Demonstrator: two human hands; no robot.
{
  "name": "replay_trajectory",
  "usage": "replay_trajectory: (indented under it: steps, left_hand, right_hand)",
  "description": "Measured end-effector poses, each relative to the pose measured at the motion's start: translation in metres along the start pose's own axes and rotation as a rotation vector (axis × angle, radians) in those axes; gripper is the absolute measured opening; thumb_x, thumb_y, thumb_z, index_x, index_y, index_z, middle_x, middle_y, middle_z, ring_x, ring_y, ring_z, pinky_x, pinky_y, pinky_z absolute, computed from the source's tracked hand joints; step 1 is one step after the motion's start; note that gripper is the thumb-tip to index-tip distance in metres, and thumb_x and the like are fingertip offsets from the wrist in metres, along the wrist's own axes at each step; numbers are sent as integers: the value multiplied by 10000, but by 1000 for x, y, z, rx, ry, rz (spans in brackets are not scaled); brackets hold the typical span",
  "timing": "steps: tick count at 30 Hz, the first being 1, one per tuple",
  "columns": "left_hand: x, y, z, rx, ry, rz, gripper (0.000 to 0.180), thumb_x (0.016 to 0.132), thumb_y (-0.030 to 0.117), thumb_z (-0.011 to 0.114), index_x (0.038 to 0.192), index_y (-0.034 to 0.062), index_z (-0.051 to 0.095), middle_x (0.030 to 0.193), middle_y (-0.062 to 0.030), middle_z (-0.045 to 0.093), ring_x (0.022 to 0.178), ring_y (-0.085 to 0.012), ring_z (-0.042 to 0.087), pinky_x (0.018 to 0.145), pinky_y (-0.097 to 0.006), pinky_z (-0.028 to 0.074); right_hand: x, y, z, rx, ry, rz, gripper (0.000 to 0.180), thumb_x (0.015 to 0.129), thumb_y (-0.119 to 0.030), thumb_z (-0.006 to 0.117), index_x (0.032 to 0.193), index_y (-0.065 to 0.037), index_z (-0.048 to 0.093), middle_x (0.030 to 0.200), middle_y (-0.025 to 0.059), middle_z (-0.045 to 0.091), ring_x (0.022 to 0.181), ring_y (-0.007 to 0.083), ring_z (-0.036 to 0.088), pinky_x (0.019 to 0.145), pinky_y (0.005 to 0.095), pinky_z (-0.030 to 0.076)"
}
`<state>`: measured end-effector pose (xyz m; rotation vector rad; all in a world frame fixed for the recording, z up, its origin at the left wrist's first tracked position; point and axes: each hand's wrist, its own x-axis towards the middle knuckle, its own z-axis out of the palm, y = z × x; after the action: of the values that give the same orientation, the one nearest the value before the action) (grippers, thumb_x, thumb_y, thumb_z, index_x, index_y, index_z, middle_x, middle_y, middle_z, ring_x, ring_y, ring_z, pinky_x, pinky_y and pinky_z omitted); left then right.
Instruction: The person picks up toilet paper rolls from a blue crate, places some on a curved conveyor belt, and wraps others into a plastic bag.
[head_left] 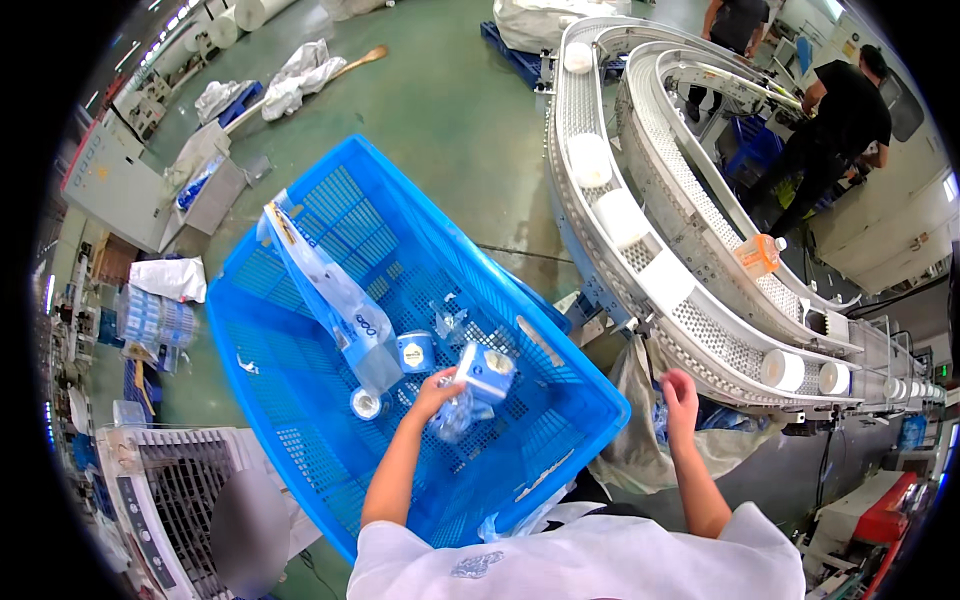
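Note:
Over the big blue slatted crate (375, 165), my left hand (438, 395) is closed on a blue-and-white wrapped paper roll (487, 372), with crumpled clear film (455, 418) hanging below it. Lower in the crate lie another blue wrapped roll (415, 352) and a roll seen end-on (366, 403). A long strip of printed plastic film (335, 300) drapes from the crate's far left rim down to them. My right hand (680, 400) is raised beside the conveyor's near edge, fingers apart and holding nothing.
A curved conveyor (720, 335) carries white rolls (620, 217) past my right side, and an orange-labelled bottle (759, 254) stands on its inner track. Beneath it sits a pale sack (640, 430). A white slatted machine (185, 500) is at lower left. Two people (845, 120) work far right.

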<state>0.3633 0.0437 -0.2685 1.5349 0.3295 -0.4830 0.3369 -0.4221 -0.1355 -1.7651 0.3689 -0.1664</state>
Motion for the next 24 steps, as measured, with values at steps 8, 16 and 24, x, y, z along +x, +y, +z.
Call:
replay_trajectory:
  steps: [8, 16, 24]
  left_hand:
    - [-186, 227, 36, 362, -718, 241, 518, 645, 213, 765, 1081, -10, 597, 1024, -114, 632, 961, -184, 576, 840, -299, 436]
    - [-239, 165, 64, 4, -600, 115, 598, 616, 257, 772, 1100, -38, 581, 992, -108, 634, 887, -149, 576, 776, -267, 439]
    - [-250, 203, 114, 349, -657, 190, 444, 643, 177, 753, 1012, -21, 605, 916, -109, 649, 830, -166, 601, 738, -284, 456]
  right_hand:
    - [-54, -209, 129, -2, -1221, -709, 190, 845, -151, 540, 993, -36, 568, 1032, 111, 571, 985, 244, 533, 867, 326, 406]
    - [-99, -199, 97, 392, -1535, -245, 289, 928, -240, 430, 1151, -57, 448, 872, 16, 565, 848, 111, 525, 725, 287, 419]
    - [-77, -189, 93, 519, -1966, 166, 171, 896, -226, 526, 970, -72, 515, 741, -46, 547, 669, 7, 486, 556, 175, 374]
